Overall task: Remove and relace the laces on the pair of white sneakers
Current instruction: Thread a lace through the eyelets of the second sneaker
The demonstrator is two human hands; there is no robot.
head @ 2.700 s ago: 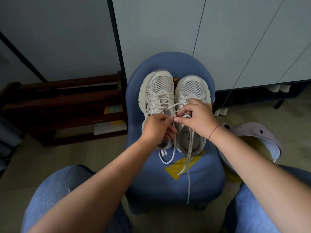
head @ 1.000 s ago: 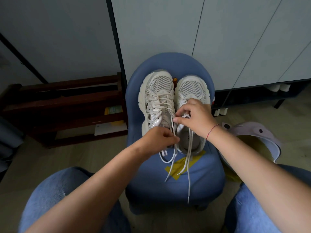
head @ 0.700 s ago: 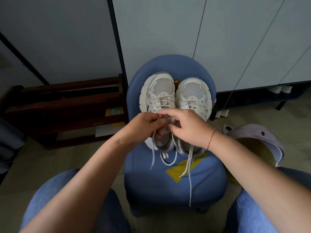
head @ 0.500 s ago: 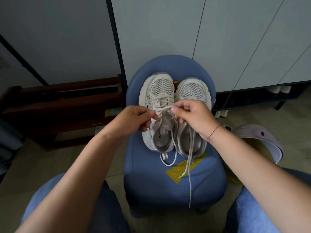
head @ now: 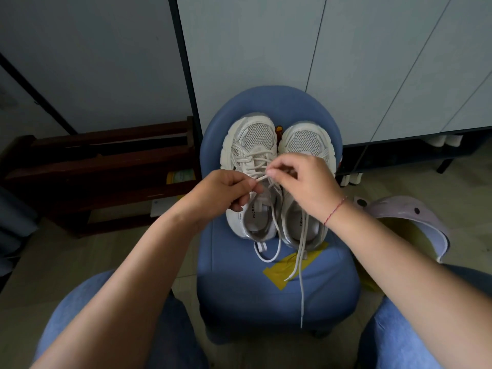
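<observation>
- two shoes are set side by side on the seat of one blue chair (head: 266,296), toes pointed away from the person: a white left sneaker (head: 251,141) and a white right sneaker (head: 306,141).
- the left hand (head: 223,194) is held over the left sneaker's opening. its fingers (head: 241,203) are curled in, and a strand of that shoe's lace (head: 262,177) is pinched between thumb and forefinger.
- the right hand (head: 306,182) is held over the right sneaker's tongue. the same short strand is pinched at its thumb and forefinger tips, and the other fingers (head: 286,165) are bent loosely above.
- several crossings of lace are seen on the left sneaker ahead of the hands. one loop of it (head: 277,251) is draped behind the heel onto the seat.
- two loose lace ends (head: 300,262) are trailed from the right sneaker. one is laid on a single patch of yellow tape (head: 279,274), and the other is hung over the seat's front edge.
- one red thread (head: 336,210) is worn on the right wrist.
- two knees in blue jeans (head: 80,315) are seen at the bottom corners.
- one dark wooden rack (head: 93,166) is stood on the left, and one lilac curved object with dark dots (head: 407,211) is on the right.
</observation>
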